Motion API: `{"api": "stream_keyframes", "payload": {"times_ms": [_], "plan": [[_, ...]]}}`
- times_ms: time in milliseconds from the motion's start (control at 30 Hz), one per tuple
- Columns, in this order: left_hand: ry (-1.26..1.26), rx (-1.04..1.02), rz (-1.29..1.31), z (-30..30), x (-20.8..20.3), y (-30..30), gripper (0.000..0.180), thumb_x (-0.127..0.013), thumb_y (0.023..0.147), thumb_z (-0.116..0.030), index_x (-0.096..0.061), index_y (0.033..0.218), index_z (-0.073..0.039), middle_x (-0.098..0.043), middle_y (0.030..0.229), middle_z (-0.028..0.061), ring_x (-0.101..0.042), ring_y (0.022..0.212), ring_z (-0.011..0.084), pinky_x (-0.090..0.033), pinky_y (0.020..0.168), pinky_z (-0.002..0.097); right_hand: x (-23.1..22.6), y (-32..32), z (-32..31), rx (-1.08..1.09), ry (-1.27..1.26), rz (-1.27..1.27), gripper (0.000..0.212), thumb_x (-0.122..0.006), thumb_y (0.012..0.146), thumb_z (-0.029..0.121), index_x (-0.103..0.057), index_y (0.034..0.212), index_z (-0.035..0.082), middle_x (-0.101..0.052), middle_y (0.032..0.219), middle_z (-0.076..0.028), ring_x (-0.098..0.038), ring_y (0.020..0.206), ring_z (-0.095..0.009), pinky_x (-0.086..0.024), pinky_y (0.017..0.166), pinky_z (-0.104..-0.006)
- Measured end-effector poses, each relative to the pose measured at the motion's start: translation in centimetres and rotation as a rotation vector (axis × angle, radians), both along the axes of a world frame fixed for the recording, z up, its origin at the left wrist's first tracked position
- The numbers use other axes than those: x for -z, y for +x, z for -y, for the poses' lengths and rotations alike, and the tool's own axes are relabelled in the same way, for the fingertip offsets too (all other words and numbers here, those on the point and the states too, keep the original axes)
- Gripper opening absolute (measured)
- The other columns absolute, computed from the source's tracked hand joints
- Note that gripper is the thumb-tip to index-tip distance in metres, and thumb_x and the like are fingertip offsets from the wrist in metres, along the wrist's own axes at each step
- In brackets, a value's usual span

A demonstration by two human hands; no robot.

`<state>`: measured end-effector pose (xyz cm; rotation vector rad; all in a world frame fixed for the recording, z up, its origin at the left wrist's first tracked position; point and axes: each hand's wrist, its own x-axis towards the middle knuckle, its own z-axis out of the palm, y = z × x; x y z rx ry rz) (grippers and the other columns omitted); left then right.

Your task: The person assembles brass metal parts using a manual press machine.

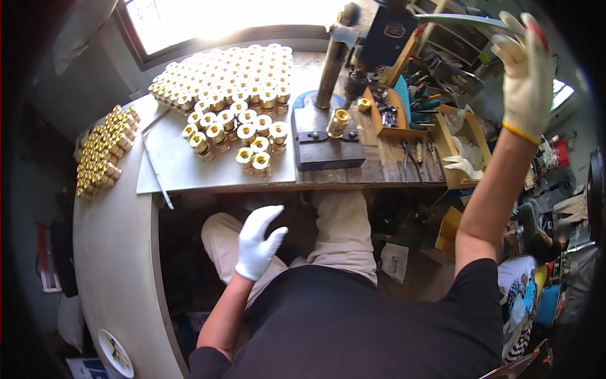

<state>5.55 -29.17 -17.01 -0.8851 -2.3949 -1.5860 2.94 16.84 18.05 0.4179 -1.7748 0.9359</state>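
My left hand, in a white glove, hovers over my lap below the table's front edge, thumb and fingers apart and nothing in it. Raised at the upper right, my gloved right hand is around the end of a long grey lever of the bench press; a bit of red shows among its fingers. Under the press, a brass fitting stands on the dark metal base, just below the spindle. Another small brass piece lies on the wood beside it.
Many brass fittings stand in rows on a white sheet, with another group at the left. A thin metal strip lies there. Right of the press are pliers, a cardboard tray and an open box.
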Motion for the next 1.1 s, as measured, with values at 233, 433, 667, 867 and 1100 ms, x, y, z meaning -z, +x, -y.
{"api": "stream_keyframes", "payload": {"times_ms": [233, 433, 667, 867, 1100], "plan": [[0.219, -0.205, 0.331, 4.6, 4.0, 3.2, 0.039, -0.076, 0.098, -0.004, -0.07, 0.135, 0.003, -0.072, 0.129, 0.0159, -0.07, 0.121, 0.0282, -0.054, 0.109, 0.0385, 17.3, -4.0, 7.7, 0.146, 0.105, 0.651, 0.036, -0.084, 0.097, 0.021, -0.076, 0.125, 0.0, -0.075, 0.107, -0.006, -0.07, 0.096, -0.013, -0.058, 0.089, -0.0293], [0.004, -0.185, 0.213, 5.8, 3.3, 3.0, 0.039, -0.076, 0.097, -0.002, -0.071, 0.136, 0.001, -0.073, 0.128, 0.0142, -0.071, 0.118, 0.027, -0.055, 0.107, 0.0372, 23.8, -6.6, 11.9, 0.269, 0.278, 0.825, 0.047, -0.09, 0.088, 0.039, -0.077, 0.111, 0.001, -0.075, 0.103, -0.019, -0.075, 0.094, -0.032, -0.059, 0.086, -0.0399], [-0.056, -0.172, 0.123, 3.8, 1.0, 0.7, 0.044, -0.084, 0.091, -0.007, -0.072, 0.134, -0.001, -0.072, 0.132, 0.0162, -0.069, 0.124, 0.0327, -0.053, 0.111, 0.0408, 25.7, -7.3, 10.8, 0.158, -0.085, 0.686, 0.038, -0.092, 0.086, 0.029, -0.081, 0.107, -0.002, -0.08, 0.096, -0.012, -0.077, 0.084, -0.018, -0.061, 0.083, -0.0314], [-0.327, -0.205, -0.328, 1.8, -5.2, -4.9, 0.068, -0.094, 0.079, -0.022, -0.068, 0.139, -0.005, -0.067, 0.14, 0.0185, -0.063, 0.131, 0.0386, -0.049, 0.113, 0.0477, 26.0, -3.1, 14.4, -0.031, -0.292, 0.67, 0.035, -0.092, 0.086, 0.022, -0.08, 0.11, -0.001, -0.082, 0.101, -0.01, -0.077, 0.087, -0.015, -0.061, 0.085, -0.0293], [-0.633, -0.199, -0.346, -2.6, -7.7, -10.6, 0.087, -0.098, 0.072, -0.033, -0.063, 0.148, -0.01, -0.06, 0.15, 0.0187, -0.055, 0.141, 0.0386, -0.047, 0.118, 0.0474, 29.3, -5.8, 20.8, -0.035, 0.288, 0.607, 0.035, -0.082, 0.092, 0.042, -0.08, 0.105, 0.01, -0.076, 0.094, -0.015, -0.075, 0.083, -0.035, -0.06, 0.073, -0.0444]]}}
